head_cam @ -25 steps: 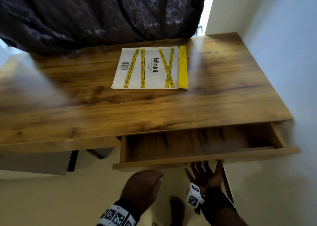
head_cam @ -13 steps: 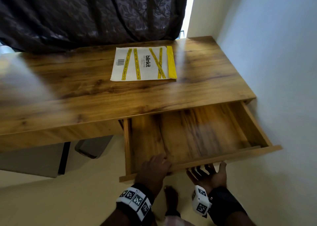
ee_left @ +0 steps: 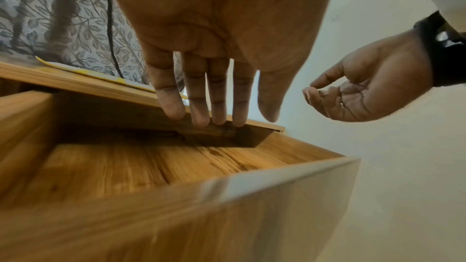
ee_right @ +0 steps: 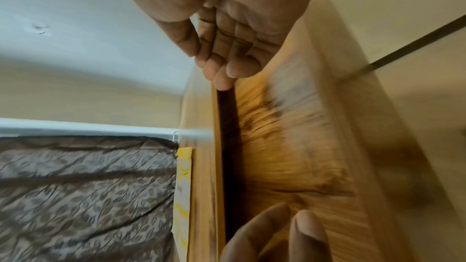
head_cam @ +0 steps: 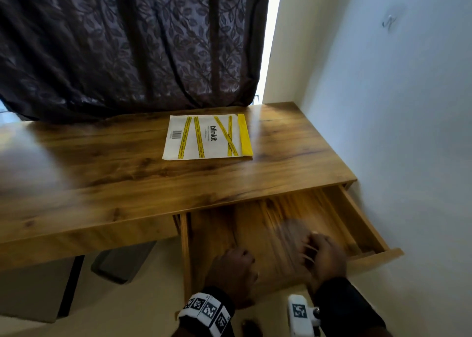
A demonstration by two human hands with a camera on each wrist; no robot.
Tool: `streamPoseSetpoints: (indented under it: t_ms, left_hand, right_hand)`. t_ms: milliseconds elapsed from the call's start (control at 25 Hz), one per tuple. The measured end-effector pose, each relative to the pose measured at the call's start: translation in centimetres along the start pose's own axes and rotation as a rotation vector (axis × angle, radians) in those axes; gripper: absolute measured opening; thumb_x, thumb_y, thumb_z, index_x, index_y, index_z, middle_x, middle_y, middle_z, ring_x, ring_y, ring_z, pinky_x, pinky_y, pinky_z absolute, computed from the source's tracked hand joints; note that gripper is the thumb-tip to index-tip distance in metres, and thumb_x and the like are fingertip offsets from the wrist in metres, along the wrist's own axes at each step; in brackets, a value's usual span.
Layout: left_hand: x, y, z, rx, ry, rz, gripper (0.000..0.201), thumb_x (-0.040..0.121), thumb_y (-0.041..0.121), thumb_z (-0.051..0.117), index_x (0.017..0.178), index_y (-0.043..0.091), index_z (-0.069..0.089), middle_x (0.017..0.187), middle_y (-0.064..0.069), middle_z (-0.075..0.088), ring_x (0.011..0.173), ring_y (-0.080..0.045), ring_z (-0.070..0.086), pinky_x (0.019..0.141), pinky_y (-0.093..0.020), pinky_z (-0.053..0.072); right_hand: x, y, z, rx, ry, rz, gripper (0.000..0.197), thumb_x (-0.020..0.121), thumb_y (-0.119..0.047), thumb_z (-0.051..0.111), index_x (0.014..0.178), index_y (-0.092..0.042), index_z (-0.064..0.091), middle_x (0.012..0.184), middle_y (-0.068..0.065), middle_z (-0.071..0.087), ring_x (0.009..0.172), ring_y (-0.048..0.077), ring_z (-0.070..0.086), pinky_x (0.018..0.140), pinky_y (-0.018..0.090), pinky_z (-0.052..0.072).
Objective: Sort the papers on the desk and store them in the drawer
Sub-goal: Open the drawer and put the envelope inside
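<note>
A white padded envelope (head_cam: 208,137) with yellow tape stripes and a yellow flap lies flat at the back of the wooden desk (head_cam: 102,183). Its edge also shows in the wrist views (ee_left: 100,75) (ee_right: 182,186). The drawer (head_cam: 357,221) under the desk's right half stands pulled out, and nothing lies on its floor. My left hand (head_cam: 233,270) hovers over the drawer's front left with straight fingers (ee_left: 196,107), holding nothing. My right hand (head_cam: 321,255), blurred by motion, is above the drawer's front right with loosely curled fingers (ee_right: 221,67) and holds nothing.
A dark leaf-patterned curtain (head_cam: 127,42) hangs behind the desk. A white wall (head_cam: 396,106) runs close along the desk's right end and the drawer's side. A grey object (head_cam: 122,262) and a black desk leg (head_cam: 71,285) are under the desk on the left.
The drawer has slid further out. Both hands have left its front panel and risen over the drawer's inside; the right hand is still moving.
</note>
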State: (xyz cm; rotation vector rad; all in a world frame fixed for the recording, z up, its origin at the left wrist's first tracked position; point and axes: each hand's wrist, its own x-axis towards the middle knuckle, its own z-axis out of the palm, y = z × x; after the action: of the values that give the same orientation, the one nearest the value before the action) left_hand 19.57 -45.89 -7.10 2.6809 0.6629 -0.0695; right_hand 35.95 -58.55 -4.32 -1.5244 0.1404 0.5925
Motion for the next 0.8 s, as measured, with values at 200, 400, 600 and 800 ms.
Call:
streamPoseSetpoints:
  t_ms: [200, 400, 600, 800]
  left_hand:
    - [4.9, -3.4, -3.7, 0.070, 0.128, -0.073, 0.034, 0.095, 0.046, 0.044, 0.123, 0.031, 0.056, 0.136, 0.010, 0.047, 0.128, -0.013, 0.043, 0.106, -0.035, 0.033]
    - [12.7, -9.4, -8.6, 0.138, 0.117, -0.211, 0.044, 0.093, 0.049, 0.046, 0.133, 0.031, 0.046, 0.151, 0.005, 0.035, 0.139, -0.019, 0.033, 0.109, -0.039, 0.034]
    - [20.2, -14.4, -11.5, 0.085, 0.089, -0.389, 0.078, 0.092, 0.057, 0.047, 0.154, 0.028, 0.010, 0.164, 0.001, 0.000, 0.151, -0.023, 0.002, 0.120, -0.045, 0.021]
    - [24.2, -16.8, -10.5, 0.147, -0.140, -0.431, 0.081, 0.092, 0.062, 0.042, 0.154, 0.034, -0.003, 0.164, 0.001, -0.004, 0.151, -0.027, 0.000, 0.119, -0.057, 0.009]
  right_hand:
    - [4.4, -3.0, 6.2, 0.018, -0.179, 0.010, 0.015, 0.092, -0.016, 0.058, 0.094, -0.004, 0.067, 0.077, 0.015, 0.068, 0.065, 0.028, 0.062, 0.054, 0.033, 0.048]
    - [11.9, -6.4, 12.9, -0.098, -0.224, 0.030, 0.013, 0.091, -0.011, 0.059, 0.091, 0.000, 0.066, 0.076, 0.017, 0.066, 0.062, 0.026, 0.060, 0.054, 0.032, 0.047]
    - [23.8, -5.9, 19.8, -0.460, -0.228, -0.045, 0.030, 0.057, -0.045, 0.067, 0.074, -0.021, 0.070, 0.077, 0.009, 0.068, 0.075, 0.028, 0.063, 0.080, 0.050, 0.055]
    - [27.4, -7.1, 24.4, -0.655, -0.331, -0.054, 0.045, 0.081, -0.029, 0.063, 0.120, -0.006, 0.058, 0.103, 0.016, 0.065, 0.090, 0.028, 0.062, 0.089, 0.045, 0.053]
